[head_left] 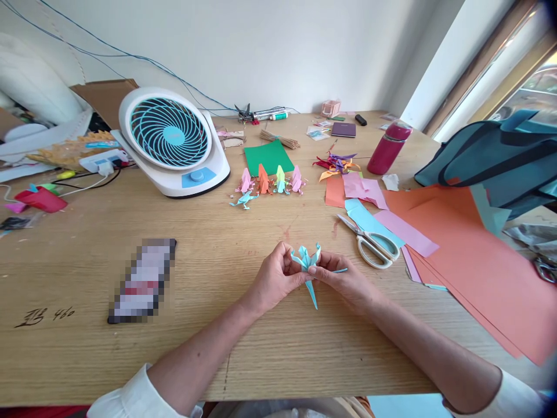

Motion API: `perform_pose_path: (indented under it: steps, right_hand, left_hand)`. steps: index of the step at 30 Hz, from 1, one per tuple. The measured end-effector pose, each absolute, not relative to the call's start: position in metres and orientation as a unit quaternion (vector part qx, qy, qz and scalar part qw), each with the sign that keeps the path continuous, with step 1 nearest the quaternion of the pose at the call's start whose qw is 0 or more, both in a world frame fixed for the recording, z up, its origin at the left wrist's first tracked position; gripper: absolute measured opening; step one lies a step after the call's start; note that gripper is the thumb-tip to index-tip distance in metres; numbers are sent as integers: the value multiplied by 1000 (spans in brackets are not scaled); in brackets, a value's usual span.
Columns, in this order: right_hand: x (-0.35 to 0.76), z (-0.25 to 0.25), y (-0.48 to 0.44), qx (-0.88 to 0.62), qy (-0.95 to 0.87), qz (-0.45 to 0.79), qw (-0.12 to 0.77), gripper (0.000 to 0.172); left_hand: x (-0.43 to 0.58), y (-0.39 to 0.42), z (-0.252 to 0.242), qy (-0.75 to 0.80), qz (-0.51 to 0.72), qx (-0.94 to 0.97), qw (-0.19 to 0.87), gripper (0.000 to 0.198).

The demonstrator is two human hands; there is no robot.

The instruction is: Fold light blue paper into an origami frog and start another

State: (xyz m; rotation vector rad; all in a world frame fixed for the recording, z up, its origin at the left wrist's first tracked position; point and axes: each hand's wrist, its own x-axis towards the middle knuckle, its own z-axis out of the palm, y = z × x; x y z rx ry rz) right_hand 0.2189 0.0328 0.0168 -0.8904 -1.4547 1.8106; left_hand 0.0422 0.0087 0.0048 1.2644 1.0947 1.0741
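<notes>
Between my two hands is a light blue origami frog [305,259], partly folded, with thin pointed limbs sticking out; one narrow strip points down toward me and another to the right. My left hand [281,274] pinches its left side, thumb along the lower edge. On the other side my right hand [342,277] grips it with thumb and fingers, its thumb over the middle. Some of the paper is hidden behind my fingers. Beyond my hands stand several finished paper frogs, among them an orange one [263,179] and a light blue one [244,200].
White-handled scissors [378,248] lie right of my hands beside orange sheets [470,273] and cut strips. Farther back are a white fan [172,136], a green sheet [268,157], folded paper pieces [337,165] and a red bottle [389,150]. A blurred phone-shaped object [143,280] lies left.
</notes>
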Motion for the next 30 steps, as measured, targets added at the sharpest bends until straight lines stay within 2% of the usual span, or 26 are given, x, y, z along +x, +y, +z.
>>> perform_pose_path:
  steps: [3,6,8,10,14,18,24,30]
  right_hand:
    - [218,15,33,-351,-539,692,328,34]
    - [218,14,33,-377,-495,699,352,34]
    - [220,13,34,-387,-445,720,367,34]
    - [221,12,34,-382,-397,745,377,32]
    - [221,13,31,-364,-341,777,384,29]
    - [218,15,27,-358,-320,789,383,30]
    - [217,13,26,-354,-322,787,390,30]
    - [217,11,24,-347,-319,788,395,26]
  left_hand:
    - [43,8,7,438,454,530,567,46]
    - [44,7,9,418,464,549,555,29]
    - [44,5,11,423,470,590,502,16]
    - [43,2,11,429,462,662,405,3]
    - [43,-1,12,389,442,783,202,18]
    - [43,-2,15,366,432,818,99,19]
    - [41,-1,19,351,399,847,-10,15]
    - [42,0,19,352,392,849,-20,12]
